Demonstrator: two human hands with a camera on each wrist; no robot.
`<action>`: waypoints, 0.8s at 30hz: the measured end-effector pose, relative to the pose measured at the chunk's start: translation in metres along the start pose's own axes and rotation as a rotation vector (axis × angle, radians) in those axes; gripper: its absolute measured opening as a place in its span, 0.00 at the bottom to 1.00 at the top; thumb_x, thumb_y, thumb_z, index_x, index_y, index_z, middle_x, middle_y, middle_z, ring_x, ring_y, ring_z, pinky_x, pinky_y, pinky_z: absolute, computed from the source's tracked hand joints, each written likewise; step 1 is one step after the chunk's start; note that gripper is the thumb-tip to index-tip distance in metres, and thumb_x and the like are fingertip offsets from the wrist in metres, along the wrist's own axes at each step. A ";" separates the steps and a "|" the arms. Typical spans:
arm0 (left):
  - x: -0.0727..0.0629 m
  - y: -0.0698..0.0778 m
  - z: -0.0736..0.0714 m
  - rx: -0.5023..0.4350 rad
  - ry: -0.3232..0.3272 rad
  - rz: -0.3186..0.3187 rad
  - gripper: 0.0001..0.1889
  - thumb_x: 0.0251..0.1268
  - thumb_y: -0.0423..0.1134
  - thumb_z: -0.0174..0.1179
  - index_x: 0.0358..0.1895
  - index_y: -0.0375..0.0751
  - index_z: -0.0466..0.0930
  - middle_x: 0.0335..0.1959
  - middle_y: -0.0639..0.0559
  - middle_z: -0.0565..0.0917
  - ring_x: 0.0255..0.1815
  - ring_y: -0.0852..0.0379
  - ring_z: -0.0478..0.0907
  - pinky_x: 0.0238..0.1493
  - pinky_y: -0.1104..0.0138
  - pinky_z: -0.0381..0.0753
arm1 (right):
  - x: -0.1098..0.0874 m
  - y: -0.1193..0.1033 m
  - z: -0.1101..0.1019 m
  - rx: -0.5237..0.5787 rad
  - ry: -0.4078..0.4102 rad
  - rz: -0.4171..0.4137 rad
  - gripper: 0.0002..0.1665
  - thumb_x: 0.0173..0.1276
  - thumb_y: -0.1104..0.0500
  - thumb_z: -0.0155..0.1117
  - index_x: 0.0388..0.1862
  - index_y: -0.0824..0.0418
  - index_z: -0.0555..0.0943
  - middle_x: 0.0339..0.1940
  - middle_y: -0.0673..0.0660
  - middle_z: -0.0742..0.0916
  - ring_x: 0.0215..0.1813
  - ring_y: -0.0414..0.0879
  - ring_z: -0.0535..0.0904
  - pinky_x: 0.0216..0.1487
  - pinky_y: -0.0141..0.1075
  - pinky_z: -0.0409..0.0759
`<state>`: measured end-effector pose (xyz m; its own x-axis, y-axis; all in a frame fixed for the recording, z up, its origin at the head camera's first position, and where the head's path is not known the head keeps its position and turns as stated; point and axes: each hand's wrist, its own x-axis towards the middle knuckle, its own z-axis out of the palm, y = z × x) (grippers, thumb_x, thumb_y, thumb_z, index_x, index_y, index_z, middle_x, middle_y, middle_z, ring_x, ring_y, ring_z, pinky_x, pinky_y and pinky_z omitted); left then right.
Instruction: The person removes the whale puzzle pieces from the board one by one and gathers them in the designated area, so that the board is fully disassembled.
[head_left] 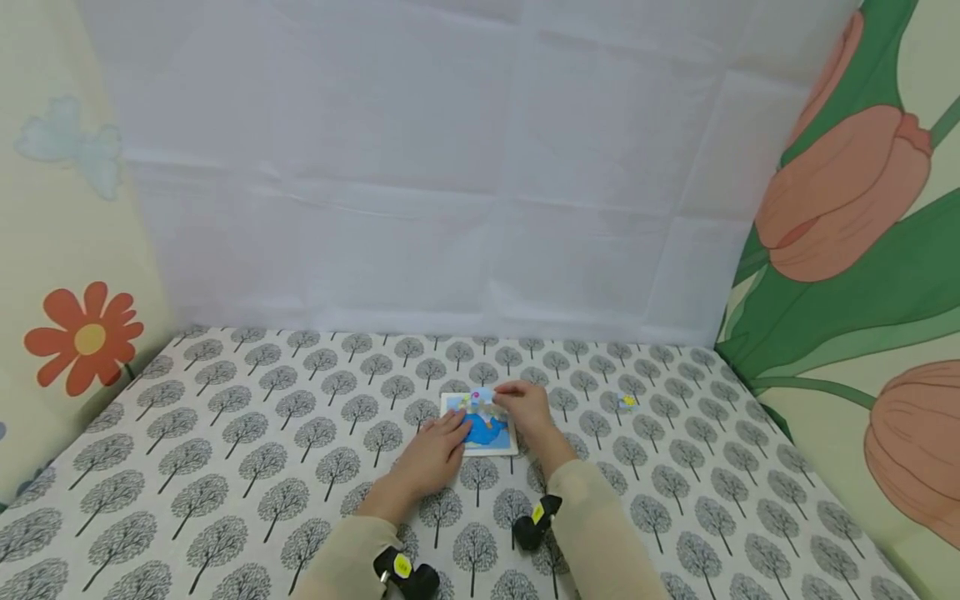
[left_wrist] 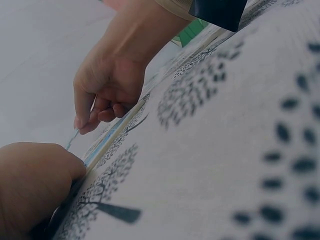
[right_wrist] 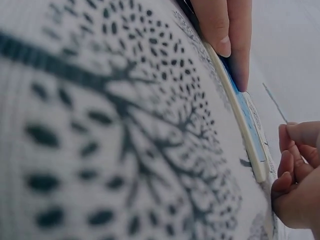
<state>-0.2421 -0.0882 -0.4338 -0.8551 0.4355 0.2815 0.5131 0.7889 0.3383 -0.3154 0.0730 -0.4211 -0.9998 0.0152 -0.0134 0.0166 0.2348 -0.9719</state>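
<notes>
1. Head view: cream-rimmed rectangular tray (head_left: pixel 495 453) on tree-print cloth-covered bench (head_left: pixel 225 467); blue picture (head_left: pixel 486 430) inside.
2. Left hand (head_left: pixel 432 454): straight fingers rest on the picture.
3. Right hand (head_left: pixel 527 412): fingers pinch thin, flat, pale-blue piece (right_wrist: pixel 275 103) above tray.

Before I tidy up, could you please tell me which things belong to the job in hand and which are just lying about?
In the job:
picture board, under the left hand
thin piece, pinched in the right hand

Lying about:
small yellow-and-blue piece, apart to the right; perhaps also needed
tree-print cloth, merely the surface
</notes>
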 end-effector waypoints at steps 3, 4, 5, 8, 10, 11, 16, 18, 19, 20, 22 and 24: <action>0.000 0.000 0.000 -0.002 -0.001 0.005 0.19 0.62 0.34 0.46 0.56 0.30 0.67 0.59 0.39 0.64 0.61 0.43 0.56 0.58 0.51 0.54 | 0.003 0.000 0.000 -0.017 0.026 0.017 0.06 0.53 0.67 0.62 0.32 0.65 0.80 0.28 0.54 0.82 0.34 0.45 0.77 0.41 0.37 0.75; 0.000 0.000 0.000 -0.002 -0.001 0.006 0.19 0.62 0.34 0.46 0.56 0.30 0.67 0.59 0.38 0.64 0.61 0.43 0.56 0.58 0.51 0.54 | 0.003 0.000 -0.001 -0.023 0.034 0.017 0.06 0.52 0.67 0.62 0.32 0.65 0.80 0.28 0.54 0.82 0.34 0.45 0.77 0.40 0.36 0.74; 0.000 0.000 0.000 -0.002 -0.001 0.007 0.19 0.62 0.34 0.46 0.56 0.30 0.67 0.59 0.38 0.64 0.61 0.43 0.56 0.58 0.51 0.54 | 0.004 0.000 -0.001 -0.024 0.038 0.016 0.06 0.52 0.67 0.62 0.31 0.65 0.80 0.28 0.54 0.82 0.34 0.45 0.77 0.40 0.36 0.74; -0.001 0.000 0.000 -0.006 -0.003 0.009 0.19 0.62 0.34 0.46 0.56 0.30 0.67 0.59 0.38 0.64 0.61 0.43 0.56 0.58 0.51 0.54 | 0.005 -0.001 -0.003 -0.005 0.045 0.012 0.06 0.52 0.68 0.61 0.31 0.66 0.80 0.28 0.55 0.82 0.34 0.46 0.77 0.40 0.35 0.75; -0.001 0.000 0.000 -0.009 -0.004 0.008 0.19 0.62 0.34 0.46 0.56 0.30 0.67 0.59 0.38 0.63 0.61 0.43 0.56 0.58 0.51 0.54 | 0.004 -0.002 -0.005 0.010 0.043 0.011 0.06 0.53 0.68 0.61 0.32 0.66 0.80 0.28 0.56 0.82 0.35 0.46 0.77 0.39 0.35 0.75; -0.001 0.000 0.000 -0.010 -0.004 0.008 0.19 0.62 0.34 0.46 0.56 0.30 0.67 0.59 0.38 0.63 0.61 0.43 0.56 0.58 0.51 0.54 | 0.004 -0.003 -0.006 0.012 0.041 0.003 0.06 0.54 0.68 0.60 0.32 0.67 0.79 0.29 0.56 0.82 0.35 0.47 0.77 0.38 0.36 0.75; -0.001 0.000 0.000 -0.011 -0.003 0.004 0.19 0.63 0.35 0.46 0.56 0.31 0.67 0.59 0.38 0.63 0.61 0.44 0.56 0.58 0.51 0.53 | 0.004 -0.006 -0.016 -0.031 0.071 0.004 0.07 0.54 0.66 0.61 0.33 0.65 0.80 0.32 0.55 0.82 0.36 0.46 0.77 0.38 0.36 0.75; -0.001 0.000 0.001 -0.009 -0.003 0.006 0.19 0.63 0.35 0.45 0.56 0.31 0.67 0.59 0.38 0.63 0.61 0.44 0.56 0.59 0.51 0.53 | 0.005 -0.008 -0.021 -0.039 0.089 0.021 0.07 0.54 0.66 0.61 0.33 0.64 0.80 0.34 0.55 0.81 0.38 0.46 0.76 0.40 0.36 0.75; -0.001 0.000 0.000 -0.008 -0.001 0.007 0.19 0.63 0.35 0.45 0.56 0.31 0.67 0.59 0.38 0.63 0.61 0.44 0.56 0.59 0.51 0.53 | 0.005 -0.009 -0.023 -0.042 0.094 0.027 0.07 0.54 0.65 0.62 0.34 0.64 0.80 0.35 0.55 0.81 0.39 0.46 0.76 0.41 0.35 0.75; -0.001 0.000 0.000 -0.011 0.001 0.009 0.19 0.63 0.35 0.45 0.56 0.30 0.67 0.59 0.38 0.63 0.61 0.44 0.56 0.59 0.51 0.53 | 0.006 -0.010 -0.025 -0.047 0.100 0.028 0.07 0.54 0.65 0.62 0.34 0.63 0.80 0.36 0.55 0.81 0.40 0.46 0.76 0.42 0.35 0.74; -0.001 0.000 0.000 -0.011 0.002 0.011 0.19 0.63 0.35 0.45 0.56 0.31 0.67 0.59 0.38 0.63 0.61 0.44 0.56 0.59 0.52 0.53 | 0.006 -0.011 -0.030 -0.025 0.100 0.027 0.08 0.54 0.66 0.61 0.34 0.64 0.80 0.38 0.56 0.80 0.41 0.47 0.75 0.44 0.36 0.74; -0.002 0.000 0.000 -0.012 0.004 0.012 0.19 0.63 0.34 0.45 0.56 0.30 0.67 0.59 0.38 0.63 0.61 0.44 0.56 0.59 0.52 0.53 | 0.007 -0.010 -0.034 -0.004 0.091 0.016 0.08 0.55 0.66 0.60 0.35 0.66 0.80 0.38 0.57 0.80 0.42 0.48 0.75 0.44 0.37 0.73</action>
<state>-0.2409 -0.0889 -0.4345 -0.8485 0.4433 0.2892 0.5244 0.7781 0.3457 -0.3217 0.1043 -0.4036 -0.9942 0.1074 -0.0075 0.0330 0.2376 -0.9708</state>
